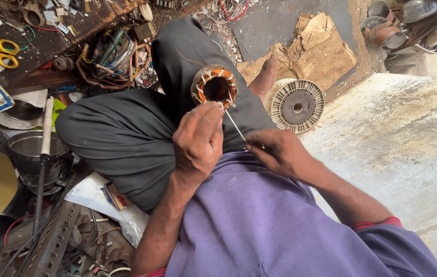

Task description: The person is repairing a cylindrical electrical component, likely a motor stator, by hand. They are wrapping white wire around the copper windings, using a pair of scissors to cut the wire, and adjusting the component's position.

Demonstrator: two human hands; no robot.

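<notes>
Cluttered workshop floor (408,133) surrounded a seated person whose raised knee (187,56) carried a stator (215,86) wound with copper coils. Left hand (198,138) steadied its lower rim, fingers closed near a thin white strand (235,124), while the right hand (275,150) pinched the strand's other end taut. Judged risks: overpulling could snap the strand, and the unclamped stator could roll off the knee.

Soft even daylight, sharp focus
</notes>
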